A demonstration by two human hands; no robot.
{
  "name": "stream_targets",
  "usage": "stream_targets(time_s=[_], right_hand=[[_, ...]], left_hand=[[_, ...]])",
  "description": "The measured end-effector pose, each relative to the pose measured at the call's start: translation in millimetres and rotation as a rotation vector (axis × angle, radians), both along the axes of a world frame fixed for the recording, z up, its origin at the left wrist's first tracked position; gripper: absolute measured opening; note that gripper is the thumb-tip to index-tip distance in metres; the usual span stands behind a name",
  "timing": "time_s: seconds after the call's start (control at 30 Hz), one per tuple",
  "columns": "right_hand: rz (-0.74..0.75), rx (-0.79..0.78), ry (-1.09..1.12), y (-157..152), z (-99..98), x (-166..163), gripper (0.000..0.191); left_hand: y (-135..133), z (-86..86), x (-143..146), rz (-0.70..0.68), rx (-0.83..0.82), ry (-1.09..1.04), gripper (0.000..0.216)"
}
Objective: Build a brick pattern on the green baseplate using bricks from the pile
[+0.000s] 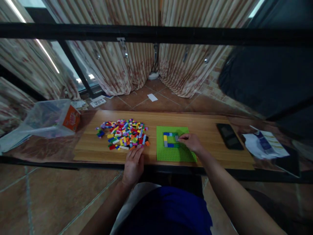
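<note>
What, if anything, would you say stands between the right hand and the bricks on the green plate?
Nothing visible does: the right hand has its fingers right at the rightmost grey brick on the plate. The phone lies right of the plate, out of the way.

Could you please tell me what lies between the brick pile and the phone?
The head view shows the green plate, its brick ring and the right hand there.

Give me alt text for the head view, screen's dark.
The right hand touches a rectangle of toy bricks on a green plate. The left hand is at the near edge of a loose brick pile; a dark phone or tablet lies at right.
</note>
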State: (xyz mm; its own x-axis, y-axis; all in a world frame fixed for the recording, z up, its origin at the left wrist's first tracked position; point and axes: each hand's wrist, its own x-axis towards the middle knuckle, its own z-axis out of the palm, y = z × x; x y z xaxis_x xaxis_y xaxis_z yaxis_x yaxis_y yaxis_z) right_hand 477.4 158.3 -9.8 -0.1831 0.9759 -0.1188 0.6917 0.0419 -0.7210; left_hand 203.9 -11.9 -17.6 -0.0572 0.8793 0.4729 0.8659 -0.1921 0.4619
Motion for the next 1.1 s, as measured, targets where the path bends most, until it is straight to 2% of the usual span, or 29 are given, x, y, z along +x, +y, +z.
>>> stream_targets(time_s=[0.13,0.27,0.33,0.47,0.6,0.7,0.9,1.1], right_hand=[[-0.017,0.057,-0.118,-8.4,10.8,-6.6,0.015],[-0.073,0.245,-0.150,-32.2,21.9,-36.0,0.023],[-0.010,0.305,-0.088,-49.0,25.7,-59.0,0.023],[0.239,0.317,0.024,-82.1,27.3,-108.5,0.019],[0.374,0.325,0.014,-100.8,21.7,-147.9,0.017],[0.437,0.339,-0.016,-104.0,16.3,-166.1,0.021],[0.285,0.375,-0.157,-95.0,12.0,-175.8,0.025],[0.326,0.404,-0.271,-83.5,11.1,-174.9,0.027]], left_hand=[[-4.9,2.4,-10.7,0.004,0.033,-0.051,0.032],[-9.5,2.4,-21.4,0.071,0.072,-0.115,0.028],[-13.1,1.3,-27.4,0.137,0.087,-0.136,0.027],[-19.9,-3.2,-38.4,0.253,0.042,-0.161,0.029],[-23.4,-8.2,-43.9,0.280,-0.003,-0.188,0.031],[-24.2,-9.4,-44.9,0.269,-0.024,-0.191,0.033],[-18.6,-7.9,-43.2,0.258,-0.055,-0.225,0.037],[-9.5,-7.6,-38.2,0.256,-0.075,-0.243,0.041]])
